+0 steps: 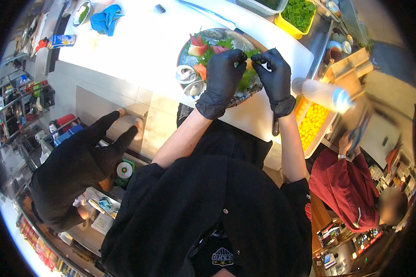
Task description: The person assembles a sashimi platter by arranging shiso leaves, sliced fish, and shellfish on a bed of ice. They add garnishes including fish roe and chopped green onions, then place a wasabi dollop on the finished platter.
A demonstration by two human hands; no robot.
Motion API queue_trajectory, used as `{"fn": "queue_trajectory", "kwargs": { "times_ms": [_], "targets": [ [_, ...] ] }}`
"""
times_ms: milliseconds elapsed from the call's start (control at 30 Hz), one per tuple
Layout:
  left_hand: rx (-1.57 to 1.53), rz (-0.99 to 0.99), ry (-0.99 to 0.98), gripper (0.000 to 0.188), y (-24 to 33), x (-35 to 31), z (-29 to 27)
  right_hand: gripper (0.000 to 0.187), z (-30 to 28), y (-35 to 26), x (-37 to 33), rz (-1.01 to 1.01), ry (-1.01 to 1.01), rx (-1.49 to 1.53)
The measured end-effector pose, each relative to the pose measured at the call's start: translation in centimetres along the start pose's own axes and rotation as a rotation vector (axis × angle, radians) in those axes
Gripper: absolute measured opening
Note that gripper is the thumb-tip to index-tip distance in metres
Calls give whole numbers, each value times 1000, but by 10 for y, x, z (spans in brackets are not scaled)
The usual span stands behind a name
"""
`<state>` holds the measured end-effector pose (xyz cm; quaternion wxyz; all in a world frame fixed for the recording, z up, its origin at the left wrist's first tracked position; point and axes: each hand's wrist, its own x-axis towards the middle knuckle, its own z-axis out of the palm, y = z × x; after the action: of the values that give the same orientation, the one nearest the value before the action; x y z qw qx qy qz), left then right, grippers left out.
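Round platter (184,59) of pink and orange slices (200,70) and greens (206,56), white bench (134,46) beneath it. Black-gloved left hand (222,74) arches over the platter's middle, right hand (277,76) over its right edge, fingers (238,56) curled into near-closed pinches; whether they hold anything, I cannot tell.

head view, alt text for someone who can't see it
The wearer's left hand and right hand, in black gloves, are close together over a round platter of red and orange slices and green leaves on a white counter. Small yellow balls lie at right; nearby are a person in black and another in dark red.
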<state>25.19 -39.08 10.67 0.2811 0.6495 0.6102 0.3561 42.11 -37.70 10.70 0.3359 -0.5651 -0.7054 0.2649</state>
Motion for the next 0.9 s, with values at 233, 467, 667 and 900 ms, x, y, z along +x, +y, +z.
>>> {"fn": "queue_trajectory", "kwargs": {
  "times_ms": [233, 467, 667, 900],
  "targets": [
    [-242, 26, 153, 19, -15, 3, -35, 18, -19, -21, -29, 128, 131, 248],
    [-55, -207, 329, 22, -116, 12, -158, 13, 11, -40, -64, 160, 258, -163],
    [-94, -112, 206, 22, -175, 36, -192, 27, 53, -58, -65, 276, 324, -138],
    [-147, -65, 150, 30, -255, 91, -228, 40, 76, -66, -85, 285, 516, -162]
  ]
}}
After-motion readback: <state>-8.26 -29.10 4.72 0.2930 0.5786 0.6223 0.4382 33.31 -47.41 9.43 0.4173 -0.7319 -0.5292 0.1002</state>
